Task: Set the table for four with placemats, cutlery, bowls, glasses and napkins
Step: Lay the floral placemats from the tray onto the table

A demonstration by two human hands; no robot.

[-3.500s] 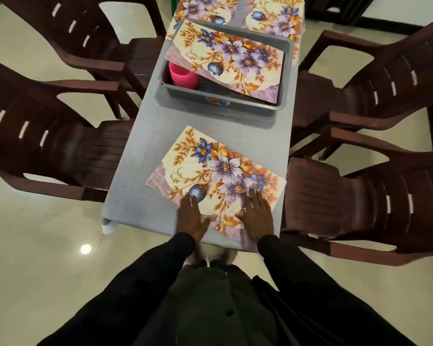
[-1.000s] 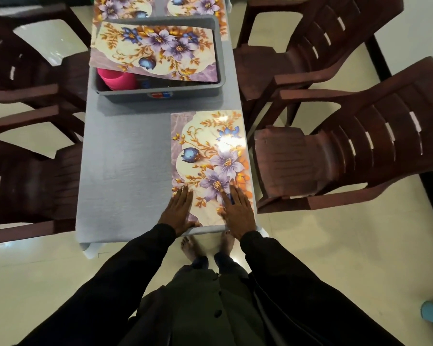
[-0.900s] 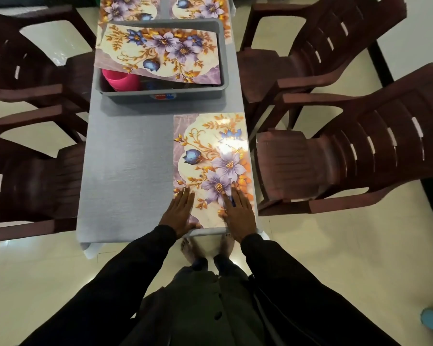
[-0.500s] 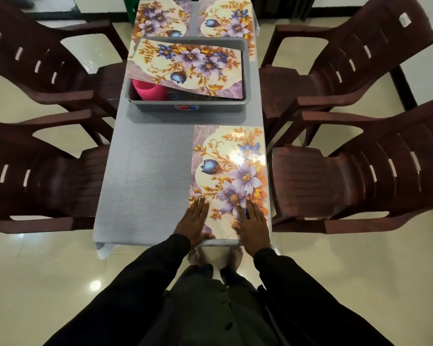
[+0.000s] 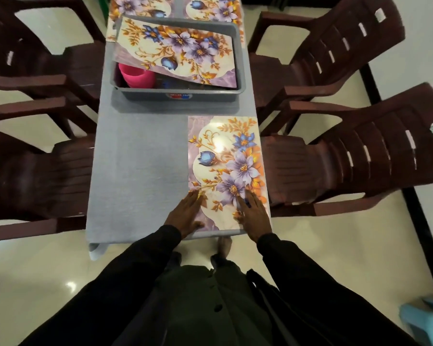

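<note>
At the near right corner of the table [image 5: 135, 158], your left hand [image 5: 185, 213] lies flat with fingers straight on the floral placemat [image 5: 225, 158], which runs lengthwise along the table's right edge; your right hand [image 5: 254, 216] presses it likewise, fingers extended, beside the brown chair [image 5: 335, 166].

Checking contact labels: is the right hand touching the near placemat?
Touching. The head view shows the right hand lying flat on the near placemat, fingers straight across its near right corner, no gap visible.
</note>
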